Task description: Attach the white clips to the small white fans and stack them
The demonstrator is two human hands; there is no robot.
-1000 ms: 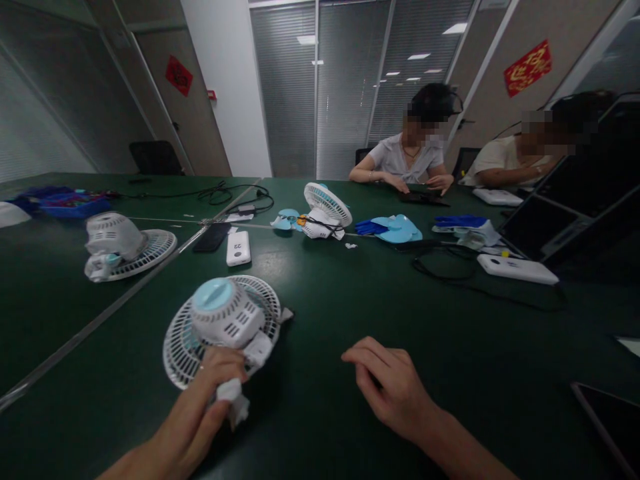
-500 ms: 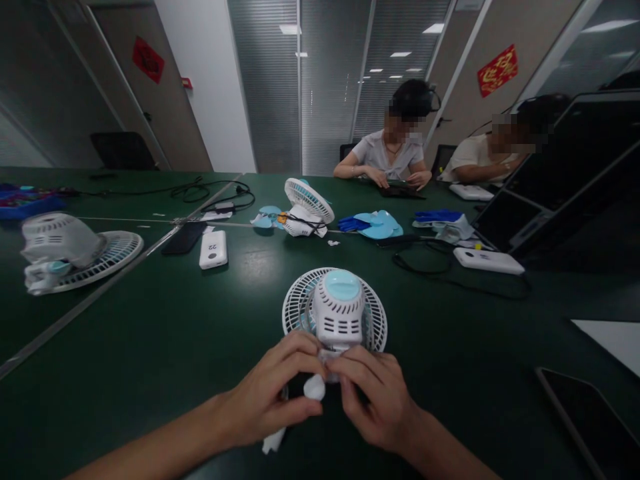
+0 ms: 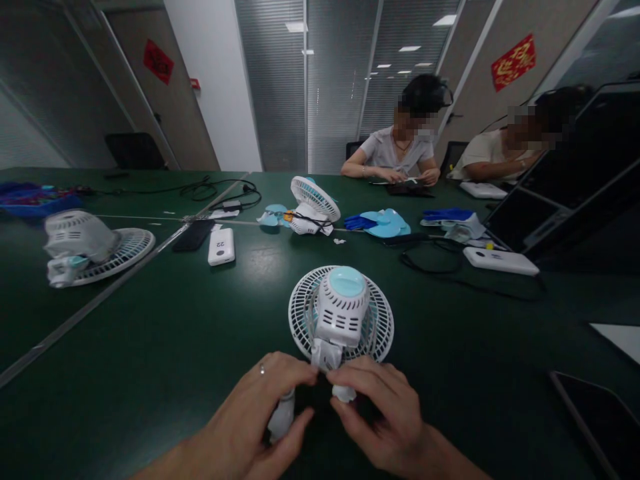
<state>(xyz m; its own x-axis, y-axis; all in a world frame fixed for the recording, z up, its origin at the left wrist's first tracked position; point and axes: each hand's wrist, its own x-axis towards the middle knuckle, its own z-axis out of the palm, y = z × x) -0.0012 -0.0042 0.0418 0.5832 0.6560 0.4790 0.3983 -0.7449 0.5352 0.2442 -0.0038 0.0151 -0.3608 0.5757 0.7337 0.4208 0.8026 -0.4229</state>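
A white fan (image 3: 333, 320) lies grille-down on the green table in front of me, its vented motor housing and light blue cap facing up. A short white neck (image 3: 327, 355) points from the housing towards my hands. My left hand (image 3: 270, 400) curls around a pale, clip-like part (image 3: 283, 417) of the fan, with thumb and forefinger apart. Beside it, my right hand (image 3: 377, 407) has a rounded white end piece (image 3: 344, 393) between thumb and fingers. The fingers hide how these parts join the neck.
Another white fan (image 3: 100, 247) lies at left; a third (image 3: 314, 207) is across the table. A power bank (image 3: 221, 247), light blue blades (image 3: 385, 223), black cables (image 3: 430, 260) and a phone (image 3: 595, 420) lie around. Two people sit opposite, near a black case (image 3: 590, 180).
My hands have shifted on the fan's lower end, uncovering the neck. The rounded white end now shows at my right hand instead of my left. The whole view has swung slightly left.
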